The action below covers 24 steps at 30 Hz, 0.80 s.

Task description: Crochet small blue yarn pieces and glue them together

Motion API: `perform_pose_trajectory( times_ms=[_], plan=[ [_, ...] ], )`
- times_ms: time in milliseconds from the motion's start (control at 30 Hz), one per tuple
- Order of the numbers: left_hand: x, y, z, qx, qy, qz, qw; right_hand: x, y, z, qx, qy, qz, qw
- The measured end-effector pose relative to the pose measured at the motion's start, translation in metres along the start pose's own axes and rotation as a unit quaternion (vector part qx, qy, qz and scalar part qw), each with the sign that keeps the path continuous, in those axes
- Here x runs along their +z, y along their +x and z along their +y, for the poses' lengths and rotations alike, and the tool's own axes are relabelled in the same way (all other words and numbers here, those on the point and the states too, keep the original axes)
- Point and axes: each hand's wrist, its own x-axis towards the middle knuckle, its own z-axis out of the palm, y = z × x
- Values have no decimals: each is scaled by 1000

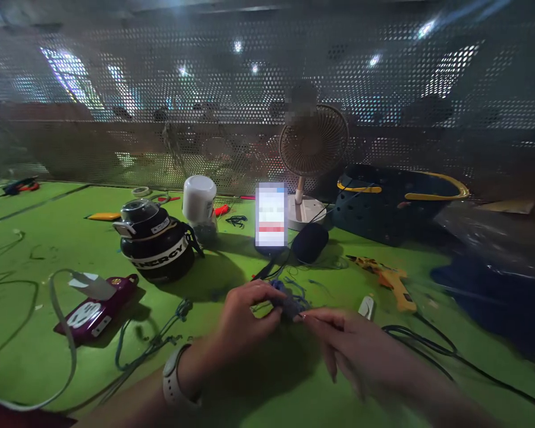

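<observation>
Over the middle of the green table, my left hand (254, 309) pinches a small blue-grey yarn piece (289, 305) between thumb and fingertips. A pale watch band circles that wrist. My right hand (348, 336) meets the piece at its right edge, thumb and forefinger pressed together; whatever sits between them is too small to make out. Loose blue strands (299, 288) spread just behind the piece. Beyond my fingers lies a dark rounded bundle (310, 242) with thin threads around it. A lit phone (271, 217) stands upright behind the hands, its screen blurred.
At left are a black jug (158, 252), a maroon power strip (96, 306) and trailing cables. An upturned white bottle (199, 199) and a fan (314, 142) stand at the back. To the right are a yellow glue gun (390, 282), its cord, and a dark basket (383, 208).
</observation>
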Motion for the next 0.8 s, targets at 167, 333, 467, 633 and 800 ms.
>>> perform_pose_trajectory(
  times_ms=[167, 333, 467, 633, 800],
  plan=[
    [-2, 3, 5, -222, -146, -44, 963, 0, 2, 0, 3, 32, -21, 999],
    [-3, 6, 9, -254, -177, -30, 950, 5, -2, 3, -38, -15, 28, 999],
    [-3, 6, 10, -266, -207, -14, 942, 7, -4, 2, -121, -134, 122, 976],
    [-3, 6, 6, -274, -253, -26, 927, 7, 0, 5, -236, -279, 205, 908],
    [-3, 5, 6, -264, -215, -31, 940, 7, 0, 3, -230, -369, 217, 874]
  ],
)
